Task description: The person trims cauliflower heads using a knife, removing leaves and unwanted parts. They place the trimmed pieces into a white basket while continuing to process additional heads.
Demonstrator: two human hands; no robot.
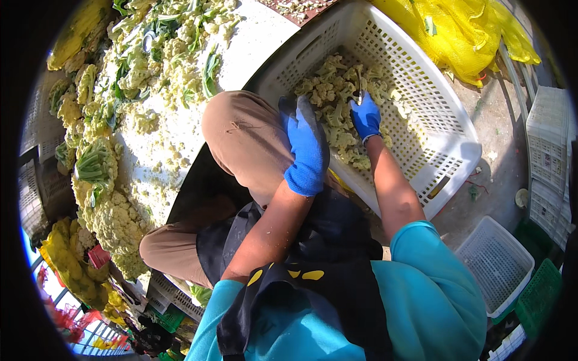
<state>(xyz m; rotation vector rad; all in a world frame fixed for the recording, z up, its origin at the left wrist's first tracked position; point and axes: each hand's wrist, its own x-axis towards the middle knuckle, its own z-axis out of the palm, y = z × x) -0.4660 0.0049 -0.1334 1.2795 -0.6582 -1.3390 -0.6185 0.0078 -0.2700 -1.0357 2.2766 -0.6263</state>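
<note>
My left hand [305,152], in a blue knit glove with dark grip fabric, is raised beside my knee at the near-left rim of a white perforated crate [444,115]. Its fingers stretch upward, and nothing shows in them. Deep in the crate, my right hand [365,118], also in a blue glove, is closed around what looks like a small knife [360,90]; its handle is hidden. Cut cauliflower florets [325,90] lie heaped just left of and below that hand.
To the left, a white tabletop [244,51] carries cauliflower scraps, leaves and larger heads [114,222]. Yellow mesh sacks [448,36] lie beyond the crate. At the right are a smaller white basket [497,265], a green crate [540,298] and stacked white crates [548,144].
</note>
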